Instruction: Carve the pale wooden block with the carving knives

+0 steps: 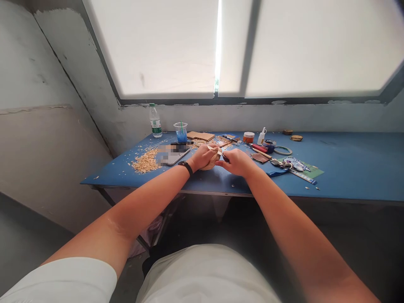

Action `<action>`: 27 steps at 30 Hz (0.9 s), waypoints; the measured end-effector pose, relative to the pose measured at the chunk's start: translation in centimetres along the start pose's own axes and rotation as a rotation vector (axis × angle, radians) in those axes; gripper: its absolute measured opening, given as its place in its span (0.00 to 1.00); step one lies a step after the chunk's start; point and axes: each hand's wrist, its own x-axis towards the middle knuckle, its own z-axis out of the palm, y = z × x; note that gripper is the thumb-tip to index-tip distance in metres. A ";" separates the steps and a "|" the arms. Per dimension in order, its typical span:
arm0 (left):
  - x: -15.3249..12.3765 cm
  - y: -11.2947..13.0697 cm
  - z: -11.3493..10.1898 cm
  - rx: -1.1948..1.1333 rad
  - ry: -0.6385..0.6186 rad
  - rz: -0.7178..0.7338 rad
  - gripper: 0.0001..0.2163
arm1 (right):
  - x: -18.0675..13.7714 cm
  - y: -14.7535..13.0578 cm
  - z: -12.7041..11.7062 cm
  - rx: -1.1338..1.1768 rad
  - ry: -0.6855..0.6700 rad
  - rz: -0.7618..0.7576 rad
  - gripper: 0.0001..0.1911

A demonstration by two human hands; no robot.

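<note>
Near the front edge of the table, my left hand (202,158) is closed around a pale carved piece of wood (215,161), most of which its fingers hide. Close on the right, my right hand (238,162) is wrapped round a small dark-handled tool (225,158); its working end is too small to make out. The thumb of the right hand reaches to the wood. Wood shavings (145,161) are heaped left of the hands, beside a phone (177,157) with a partly blurred-out screen.
On the blue table (353,168) stand a bottle (155,122) and a plastic cup (181,133) at the back left. Towards the right are an orange jar (248,137), a white glue bottle (261,136), a tape roll (283,150), keys (280,164) and a ruler (303,176).
</note>
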 end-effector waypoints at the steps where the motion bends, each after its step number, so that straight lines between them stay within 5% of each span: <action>1: 0.0 0.1 0.0 0.005 0.005 -0.007 0.15 | 0.0 0.0 -0.1 -0.016 -0.008 0.016 0.30; 8: 0.2 0.4 -0.1 0.001 0.028 -0.040 0.14 | 0.2 -0.6 -0.1 -0.114 -0.003 0.120 0.34; 16: 0.1 -0.3 -0.1 0.037 0.052 -0.174 0.26 | 0.4 -1.1 0.0 -0.178 -0.019 0.215 0.39; 21: 0.1 0.3 0.2 -0.016 0.169 -0.161 0.30 | 0.6 -0.7 0.4 -0.137 -0.005 0.278 0.45; 27: 0.1 0.7 0.1 0.129 0.131 -0.090 0.30 | 0.3 -0.2 0.4 -0.076 0.006 0.154 0.37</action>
